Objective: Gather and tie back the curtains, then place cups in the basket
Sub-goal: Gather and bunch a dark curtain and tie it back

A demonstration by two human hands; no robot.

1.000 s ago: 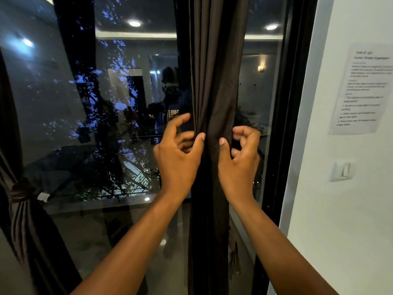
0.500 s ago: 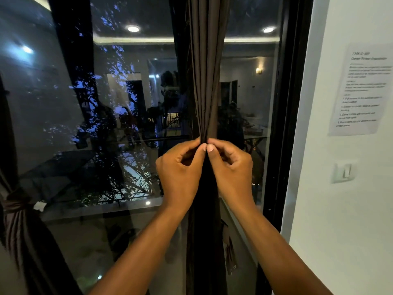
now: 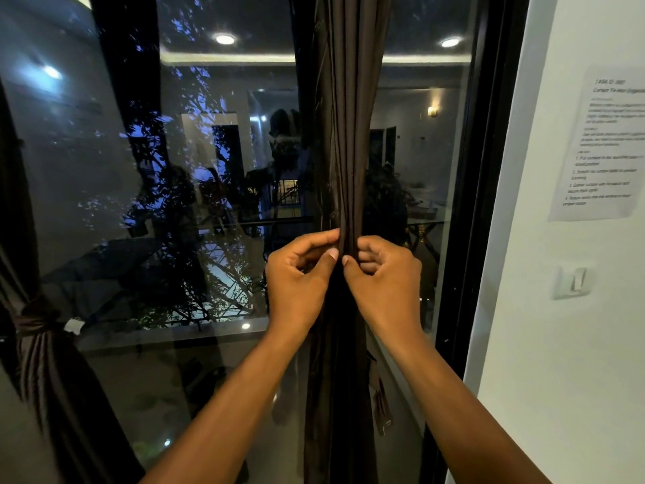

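Note:
A dark brown curtain (image 3: 345, 127) hangs bunched into a narrow column in front of the window glass. My left hand (image 3: 300, 277) and my right hand (image 3: 384, 274) pinch it from either side at mid height, thumbs almost meeting at the front. The fabric is squeezed thin between them. A second dark curtain (image 3: 45, 372) at the far left is tied with a fabric band (image 3: 35, 319). No cups or basket are in view.
The big window pane (image 3: 195, 211) reflects the room and ceiling lights. A black window frame (image 3: 467, 239) runs down the right of the curtain. On the white wall hang a printed sheet (image 3: 603, 144) and a light switch (image 3: 576, 279).
My hands closed in from a loose hold on either side until the thumbs met, squeezing the curtain into a tighter bunch. Since half a second ago they have hardly moved.

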